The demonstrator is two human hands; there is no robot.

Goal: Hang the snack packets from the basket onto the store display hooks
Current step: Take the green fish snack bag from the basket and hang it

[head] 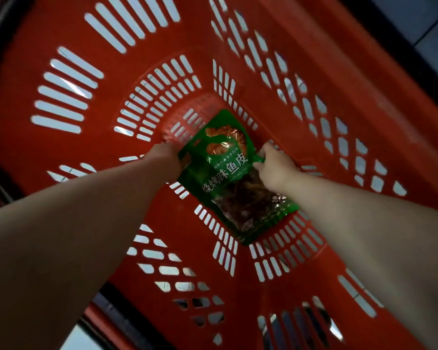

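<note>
So both arms are reaching way down into the red basket [314, 72], and there's one green packet [228, 173] lying on the slotted floor, roughly in the middle. It sits at a slant, top edge pointing away from the person, clear window end nearer. White lettering runs across the front, with some orange snack art above it.

The packet is right between the two hands. Left hand [166, 154] is at the packet's upper left edge, touching it, but the fingers are tucked under or behind the packet, so I honestly can't tell whether it's gripping or just resting against it. Right hand [272, 164] is on the packet's right edge, fingers curled, and it looks like it pinches the green film right at that side.

Packet seems to be flat on the basket floor or barely off it, hard to say from this angle. Pale floor shows through the basket slots.
</note>
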